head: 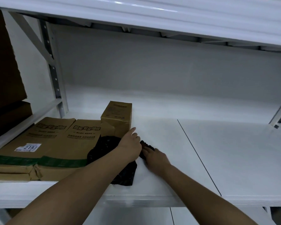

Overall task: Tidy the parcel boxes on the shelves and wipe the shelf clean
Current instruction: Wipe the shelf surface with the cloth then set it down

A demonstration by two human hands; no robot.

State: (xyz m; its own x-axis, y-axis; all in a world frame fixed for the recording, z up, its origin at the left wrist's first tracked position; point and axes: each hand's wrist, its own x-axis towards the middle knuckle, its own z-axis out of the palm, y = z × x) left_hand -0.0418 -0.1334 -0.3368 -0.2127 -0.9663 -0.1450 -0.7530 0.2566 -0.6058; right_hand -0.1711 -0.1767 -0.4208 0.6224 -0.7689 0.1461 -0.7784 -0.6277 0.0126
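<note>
A: Parcel boxes, flat brown cardboard with green bands (44,143), lie at the left of the white metal shelf (217,151), long axes running front to back; a smaller upright brown carton (116,117) stands just behind.

B: And the hands?

A: Left hand (130,143) rests on a crumpled black plastic bag (104,148), its grip hidden. Right hand (154,155) presses a dark cloth (145,144), fingers flat.

B: Risks?

A: Probably the bag sliding off the front edge, or the left hand nudging the carton over.
</note>
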